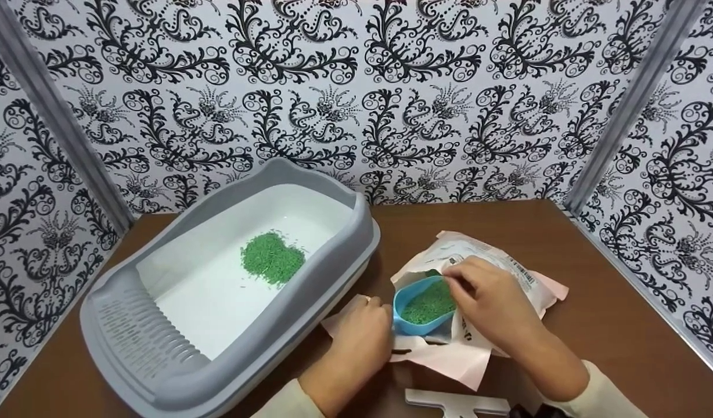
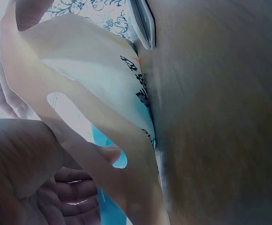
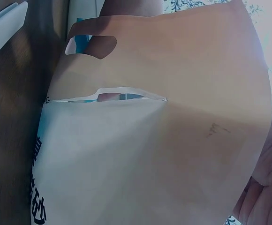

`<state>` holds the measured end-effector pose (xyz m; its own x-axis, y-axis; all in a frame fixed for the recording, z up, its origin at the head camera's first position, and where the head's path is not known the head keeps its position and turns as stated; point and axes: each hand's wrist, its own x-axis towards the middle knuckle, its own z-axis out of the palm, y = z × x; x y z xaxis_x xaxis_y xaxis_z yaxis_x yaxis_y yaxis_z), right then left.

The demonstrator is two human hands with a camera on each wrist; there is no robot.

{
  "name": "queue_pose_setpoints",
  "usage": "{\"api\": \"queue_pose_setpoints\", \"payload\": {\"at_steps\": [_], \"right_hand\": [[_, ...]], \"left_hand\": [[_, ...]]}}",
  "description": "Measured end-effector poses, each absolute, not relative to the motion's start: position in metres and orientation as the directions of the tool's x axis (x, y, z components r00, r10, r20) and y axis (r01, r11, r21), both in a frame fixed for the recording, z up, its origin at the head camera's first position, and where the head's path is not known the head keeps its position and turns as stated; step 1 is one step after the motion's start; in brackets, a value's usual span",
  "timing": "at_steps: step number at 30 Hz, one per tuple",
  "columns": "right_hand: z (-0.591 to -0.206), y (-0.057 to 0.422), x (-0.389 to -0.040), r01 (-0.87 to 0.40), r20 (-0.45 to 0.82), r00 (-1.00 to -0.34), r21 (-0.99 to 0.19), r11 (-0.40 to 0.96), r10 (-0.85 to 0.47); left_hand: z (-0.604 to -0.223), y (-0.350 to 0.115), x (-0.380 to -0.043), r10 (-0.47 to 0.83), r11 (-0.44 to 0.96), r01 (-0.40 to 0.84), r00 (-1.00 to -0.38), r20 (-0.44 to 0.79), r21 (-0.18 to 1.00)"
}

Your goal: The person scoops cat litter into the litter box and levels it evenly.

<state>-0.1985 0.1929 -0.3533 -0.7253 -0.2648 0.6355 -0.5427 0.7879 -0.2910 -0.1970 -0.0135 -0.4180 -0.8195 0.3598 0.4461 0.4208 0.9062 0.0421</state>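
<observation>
A blue scoop (image 1: 406,325) filled with green pellets lies in the mouth of a pale litter bag (image 1: 440,360). My left hand (image 1: 362,328) grips the scoop at its near left end. In the left wrist view its fingers curl by the blue handle (image 2: 110,208), and the thumb shows at a cut-out in the bag's flap (image 2: 145,187). With thumb and fingertips, my right hand (image 1: 484,296) pinches the bag's edge at the opening. That hand is partly hidden behind the raised flap (image 3: 211,70) in the right wrist view.
A grey and white litter box (image 1: 327,284) stands on the left of the brown table (image 1: 612,325), with a pile of green pellets (image 1: 272,258) inside. Near the front edge lies a white T-shaped piece (image 1: 455,400). Patterned walls (image 1: 362,104) enclose the back and sides.
</observation>
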Motion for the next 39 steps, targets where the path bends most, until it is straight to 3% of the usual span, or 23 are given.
{"api": "queue_pose_setpoints", "payload": {"at_steps": [10, 17, 28, 39], "right_hand": [[-0.354, 0.193, -0.198, -0.552, 0.642, -0.716, -0.279, 0.786, -0.275], [-0.355, 0.194, -0.2, -0.587, 0.673, -0.673, -0.234, 0.775, -0.306], [-0.354, 0.193, -0.199, -0.569, 0.654, -0.696, -0.25, 0.783, -0.297], [-0.354, 0.194, -0.199, -0.57, 0.651, -0.7, -0.263, 0.778, -0.293]], "left_hand": [[-0.42, -0.014, -0.197, 0.351, 0.902, 0.427, -0.812, 0.466, 0.067], [-0.423, -0.015, -0.197, 0.339, 0.912, 0.407, -0.807, 0.484, 0.039], [-0.414, -0.025, -0.19, 0.334, 0.915, 0.398, -0.839, 0.43, 0.068], [-0.402, -0.04, -0.175, 0.341, 0.899, 0.433, -0.78, 0.525, 0.058]]}}
